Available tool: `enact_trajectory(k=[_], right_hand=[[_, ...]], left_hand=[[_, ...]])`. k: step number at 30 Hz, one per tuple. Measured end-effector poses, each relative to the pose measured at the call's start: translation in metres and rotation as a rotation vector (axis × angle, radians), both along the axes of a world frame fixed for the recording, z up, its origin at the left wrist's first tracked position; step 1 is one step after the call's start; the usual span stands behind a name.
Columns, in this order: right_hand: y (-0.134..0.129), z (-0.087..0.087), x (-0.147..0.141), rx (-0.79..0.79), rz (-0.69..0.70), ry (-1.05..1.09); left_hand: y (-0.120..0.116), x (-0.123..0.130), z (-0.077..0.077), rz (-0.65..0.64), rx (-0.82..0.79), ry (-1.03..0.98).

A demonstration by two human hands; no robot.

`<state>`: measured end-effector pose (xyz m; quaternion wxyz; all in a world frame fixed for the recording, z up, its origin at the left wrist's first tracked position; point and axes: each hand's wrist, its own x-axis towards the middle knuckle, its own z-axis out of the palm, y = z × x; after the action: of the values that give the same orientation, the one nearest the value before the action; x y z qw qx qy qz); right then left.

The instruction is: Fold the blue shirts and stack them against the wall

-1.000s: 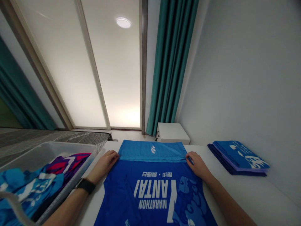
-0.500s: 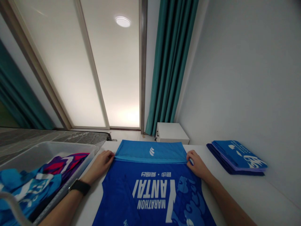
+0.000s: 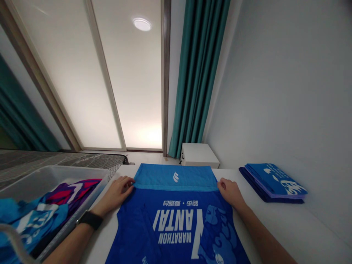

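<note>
A blue running shirt (image 3: 176, 200) lies flat on the white table, its printed lettering upside down to me. Its far end is a lighter blue band (image 3: 154, 175) with a small white logo, and a fold line crosses below it. At the left end of that line, my left hand (image 3: 121, 187) pinches the shirt's edge between thumb and fingers. My right hand (image 3: 231, 190) has its fingers curled closed on the opposite edge, at about the same height. The near part of the shirt runs out of view at the bottom.
On the left stands a clear plastic bin (image 3: 74, 171) with crumpled blue, red and purple clothes (image 3: 66, 198). A stack of folded shirts (image 3: 275, 183) sits on the white table (image 3: 264, 223) at the right, near the wall. Beyond the table is a white cabinet (image 3: 199, 154).
Both hands stay at the same edges of the shirt; the right fingers have shifted slightly. The whole view has moved a little, so things appear slightly further left.
</note>
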<state>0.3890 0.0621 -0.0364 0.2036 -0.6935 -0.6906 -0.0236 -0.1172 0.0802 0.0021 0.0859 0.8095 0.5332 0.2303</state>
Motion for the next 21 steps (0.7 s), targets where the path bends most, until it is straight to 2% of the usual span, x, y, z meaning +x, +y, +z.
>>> enact_trajectory(k=[3,6,11,16,21], right_hand=[[-0.0028,-0.0002,-0.0056,0.022,0.005,-0.147],[-0.0034,-0.0012,-0.008,0.041,0.033,-0.199],[0.0,-0.0048,-0.0057,0.011,0.08,-0.1],[0.0036,-0.0057,0.0002,-0.058,0.044,0.036],[0.0038,-0.0057,0.0004,-0.053,0.011,-0.014]], left_hand=[[0.0004,-0.0013,0.0001,-0.02,0.003,0.026],[0.0023,-0.0027,-0.0017,-0.042,0.02,0.042],[0.0033,-0.0039,-0.0041,-0.06,0.027,0.031],[0.0014,-0.0036,-0.0039,-0.063,0.032,-0.003],[-0.0006,-0.0021,-0.0002,-0.094,0.032,0.037]])
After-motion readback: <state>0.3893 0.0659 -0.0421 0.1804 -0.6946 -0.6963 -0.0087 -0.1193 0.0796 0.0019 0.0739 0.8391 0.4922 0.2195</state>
